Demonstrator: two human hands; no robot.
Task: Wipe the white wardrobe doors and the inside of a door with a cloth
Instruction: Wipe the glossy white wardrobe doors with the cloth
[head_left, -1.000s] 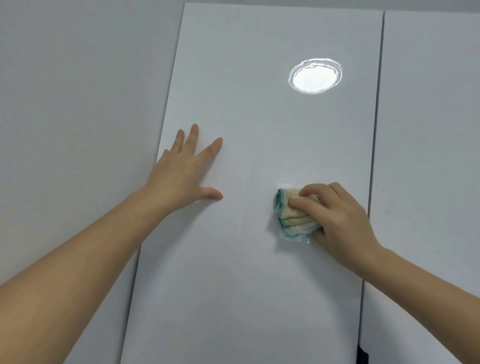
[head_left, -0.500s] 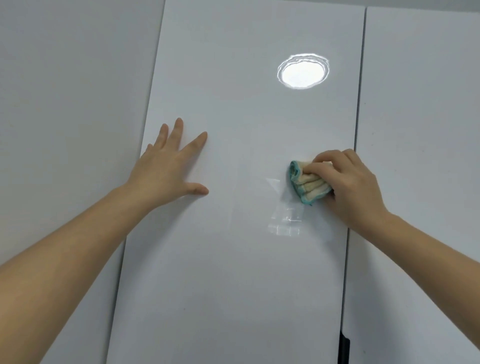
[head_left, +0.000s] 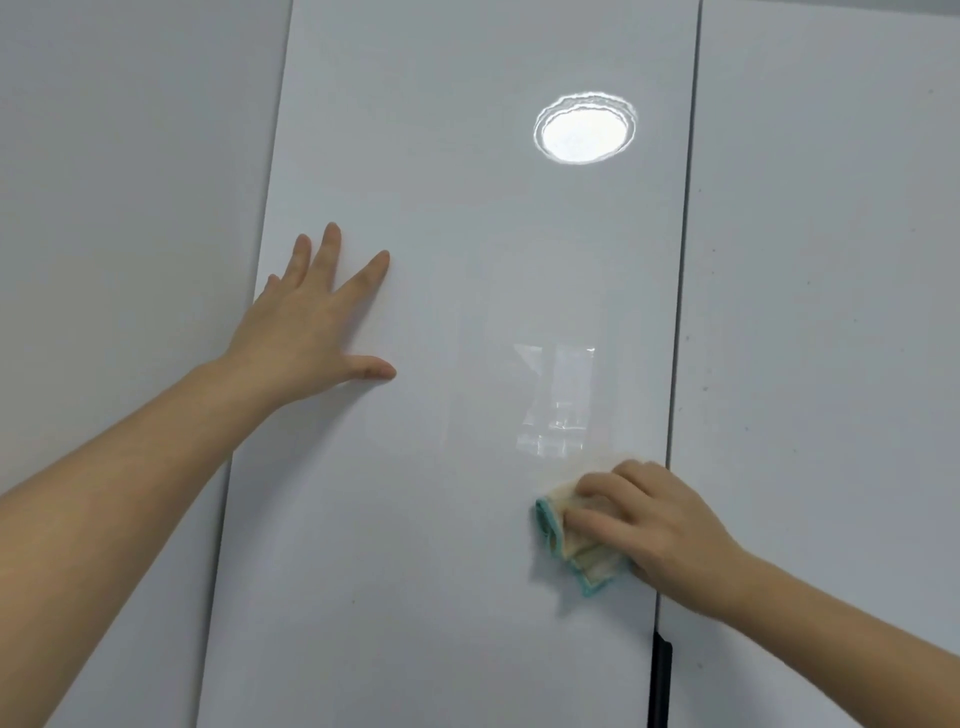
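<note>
A glossy white wardrobe door (head_left: 441, 519) fills the middle of the view. My left hand (head_left: 306, 332) lies flat against its left part, fingers spread and straight. My right hand (head_left: 654, 519) grips a folded beige cloth with a teal edge (head_left: 576, 551) and presses it on the door near the right edge, low down. Curled fingers cover most of the cloth.
A second white door (head_left: 821, 338) adjoins on the right, across a thin dark gap. A black handle (head_left: 661, 680) sits at the gap near the bottom. A plain white panel (head_left: 119, 234) lies to the left. A round lamp reflection (head_left: 584, 130) shines high on the middle door.
My right hand first moved the cloth up and right toward the door's edge, then swept it down along that edge. My left hand stays flat on the door.
</note>
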